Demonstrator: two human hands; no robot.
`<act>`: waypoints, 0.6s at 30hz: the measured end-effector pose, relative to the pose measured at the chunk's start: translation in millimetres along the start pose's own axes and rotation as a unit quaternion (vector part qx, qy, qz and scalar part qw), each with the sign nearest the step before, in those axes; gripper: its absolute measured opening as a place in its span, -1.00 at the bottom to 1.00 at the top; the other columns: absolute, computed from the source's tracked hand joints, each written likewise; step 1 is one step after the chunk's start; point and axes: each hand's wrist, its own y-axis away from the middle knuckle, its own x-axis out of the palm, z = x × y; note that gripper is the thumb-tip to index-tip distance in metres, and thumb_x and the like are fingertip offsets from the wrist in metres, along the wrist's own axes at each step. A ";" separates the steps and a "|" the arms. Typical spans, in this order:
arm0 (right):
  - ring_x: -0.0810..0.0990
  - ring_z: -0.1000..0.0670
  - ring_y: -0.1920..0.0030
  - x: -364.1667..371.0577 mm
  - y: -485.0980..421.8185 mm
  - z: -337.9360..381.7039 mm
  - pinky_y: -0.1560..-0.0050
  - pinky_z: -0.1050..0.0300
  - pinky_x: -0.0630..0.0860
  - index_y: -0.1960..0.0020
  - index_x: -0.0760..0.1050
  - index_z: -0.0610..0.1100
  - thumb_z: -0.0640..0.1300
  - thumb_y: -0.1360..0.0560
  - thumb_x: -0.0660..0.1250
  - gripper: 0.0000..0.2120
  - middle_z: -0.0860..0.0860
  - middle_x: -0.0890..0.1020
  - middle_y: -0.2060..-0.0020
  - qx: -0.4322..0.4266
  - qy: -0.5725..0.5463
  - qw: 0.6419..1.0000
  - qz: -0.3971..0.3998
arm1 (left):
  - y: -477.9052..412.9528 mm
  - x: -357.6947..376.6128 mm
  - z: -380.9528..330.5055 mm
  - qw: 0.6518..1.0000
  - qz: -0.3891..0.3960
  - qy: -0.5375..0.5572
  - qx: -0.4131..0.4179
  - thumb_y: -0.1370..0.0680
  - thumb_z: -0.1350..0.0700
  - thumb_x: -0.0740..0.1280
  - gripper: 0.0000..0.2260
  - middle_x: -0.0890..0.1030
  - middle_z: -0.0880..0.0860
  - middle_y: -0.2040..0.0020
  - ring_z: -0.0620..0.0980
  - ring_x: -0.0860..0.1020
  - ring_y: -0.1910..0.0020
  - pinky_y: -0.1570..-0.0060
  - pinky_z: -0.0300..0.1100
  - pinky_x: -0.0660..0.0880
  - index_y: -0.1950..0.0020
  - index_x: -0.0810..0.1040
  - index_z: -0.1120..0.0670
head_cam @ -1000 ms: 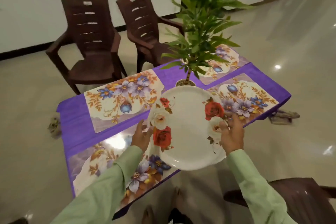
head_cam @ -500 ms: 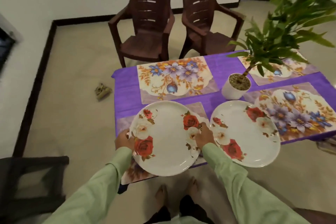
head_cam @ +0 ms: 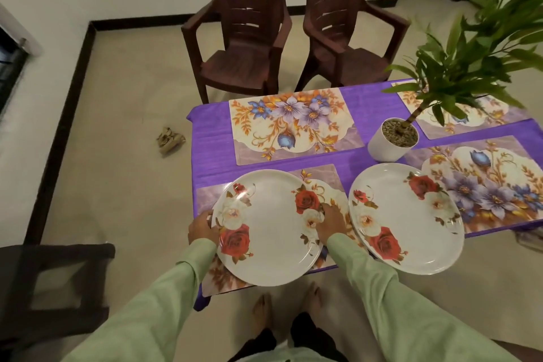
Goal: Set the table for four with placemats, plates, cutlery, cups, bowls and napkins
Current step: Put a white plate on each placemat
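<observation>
1. Left sleeve [head_cam: 152, 311]: long, pale green, plain fabric. It enters the view from 7 o'clock, fits loosely and shows soft folds along its length. It ends in a plain cuff at the wrist.
2. Right sleeve [head_cam: 396, 303]: same pale green fabric and loose cut. It enters from 5 o'clock and ends in a matching cuff at the wrist.
3. Left hand [head_cam: 202, 229] and right hand [head_cam: 330, 222]: bare beyond the cuffs.
4. Upper garment hem [head_cam: 282, 355]: a narrow strip of the same pale green at 6 o'clock, on the lower frame edge.
5. Trousers [head_cam: 305, 335]: dark, two legs, just above the hem strip.
6. Left foot [head_cam: 261, 311] and right foot [head_cam: 313, 300]: bare, toes showing beyond the trouser legs.
</observation>
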 end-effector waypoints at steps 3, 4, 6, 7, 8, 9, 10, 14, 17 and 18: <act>0.34 -0.20 -0.43 1.1 -1.3 -0.9 -0.45 -0.11 0.29 -0.44 0.36 -0.18 -0.24 -0.55 0.24 -0.55 -0.17 0.39 -0.42 0.007 -0.007 1.000 -0.002 | 1.9 -0.7 -0.9 1.000 0.004 0.020 -0.005 -0.48 0.32 0.36 -0.71 0.65 0.21 -0.02 0.24 0.59 0.00 -0.09 0.03 0.56 -0.17 0.61 0.11; 0.36 -0.20 -0.42 0.6 -1.2 -1.2 -0.44 -0.10 0.30 -0.43 0.37 -0.18 -0.24 -0.55 0.24 -0.56 -0.17 0.40 -0.41 0.005 -0.005 1.000 -0.004 | 1.6 -0.5 -0.4 1.000 0.008 0.026 -0.005 -0.49 0.32 0.36 -0.72 0.65 0.21 -0.02 0.24 0.59 0.00 -0.10 0.04 0.56 -0.17 0.60 0.11; 0.40 -0.20 -0.39 0.1 -1.5 -3.4 -0.42 -0.11 0.33 -0.40 0.40 -0.17 -0.23 -0.55 0.24 -0.59 -0.16 0.44 -0.38 0.005 -0.014 1.000 -0.012 | 0.4 -0.8 0.8 0.999 0.017 0.032 -0.005 -0.49 0.33 0.37 -0.70 0.65 0.20 -0.03 0.23 0.60 -0.01 -0.13 0.05 0.55 -0.18 0.60 0.10; 0.40 -0.20 -0.39 0.3 -1.4 -4.8 -0.42 -0.12 0.32 -0.40 0.40 -0.17 -0.23 -0.55 0.24 -0.58 -0.16 0.44 -0.38 0.006 -0.022 1.000 -0.014 | 0.0 -1.0 0.7 0.999 0.023 0.035 -0.006 -0.49 0.33 0.37 -0.69 0.65 0.20 -0.05 0.23 0.60 -0.03 -0.15 0.05 0.55 -0.20 0.60 0.10; 0.38 -0.20 -0.40 0.0 -1.4 -6.1 -0.44 -0.12 0.30 -0.42 0.38 -0.17 -0.23 -0.55 0.24 -0.57 -0.16 0.43 -0.39 0.002 -0.025 1.000 -0.016 | -0.5 -0.5 0.2 0.999 0.028 0.034 -0.005 -0.49 0.34 0.37 -0.67 0.65 0.19 -0.07 0.22 0.59 -0.05 -0.16 0.04 0.54 -0.22 0.59 0.10; 0.37 -0.20 -0.41 -0.8 -1.1 -6.8 -0.45 -0.12 0.29 -0.43 0.37 -0.17 -0.23 -0.55 0.25 -0.56 -0.16 0.42 -0.41 0.001 -0.025 1.000 -0.016 | -0.3 -0.3 -0.8 0.999 0.032 0.030 -0.006 -0.50 0.35 0.36 -0.66 0.64 0.19 -0.08 0.22 0.59 -0.06 -0.17 0.03 0.53 -0.24 0.58 0.10; 0.36 -0.20 -0.42 -2.1 -0.4 -6.5 -0.46 -0.12 0.28 -0.44 0.36 -0.16 -0.23 -0.55 0.26 -0.55 -0.16 0.41 -0.42 -0.001 -0.020 1.000 -0.016 | -0.8 -0.1 -1.0 0.999 0.034 0.029 -0.007 -0.51 0.35 0.35 -0.65 0.64 0.19 -0.09 0.22 0.59 -0.07 -0.18 0.03 0.53 -0.26 0.58 0.10; 0.33 -0.18 -0.44 -11.8 -2.7 -11.2 -0.47 -0.04 0.25 -0.46 0.33 -0.18 -0.25 -0.56 0.23 -0.54 -0.16 0.37 -0.44 -0.007 -0.007 1.000 -0.008 | 0.3 0.5 -4.2 0.999 0.033 0.011 0.001 -0.51 0.31 0.35 -0.65 0.63 0.17 -0.12 0.21 0.58 -0.09 -0.19 0.03 0.53 -0.28 0.57 0.07; 0.33 -0.14 -0.44 -25.4 -4.8 -19.0 -0.46 0.00 0.25 -0.49 0.30 -0.12 -0.24 -0.56 0.24 -0.50 -0.11 0.36 -0.45 -0.025 -0.022 0.999 -0.020 | 3.7 0.1 -7.8 0.999 -0.002 -0.038 0.016 -0.50 0.28 0.35 -0.60 0.52 0.22 -0.19 0.25 0.53 -0.15 -0.23 0.05 0.48 -0.33 0.51 0.09; 0.34 -0.12 -0.43 -31.7 -4.1 -23.4 -0.45 0.01 0.27 -0.48 0.32 -0.11 -0.24 -0.56 0.24 -0.51 -0.10 0.37 -0.44 -0.035 -0.030 0.998 -0.035 | 5.9 2.1 -11.9 0.998 -0.026 -0.049 0.020 -0.50 0.28 0.34 -0.60 0.46 0.24 -0.21 0.27 0.50 -0.17 -0.25 0.04 0.45 -0.34 0.51 0.11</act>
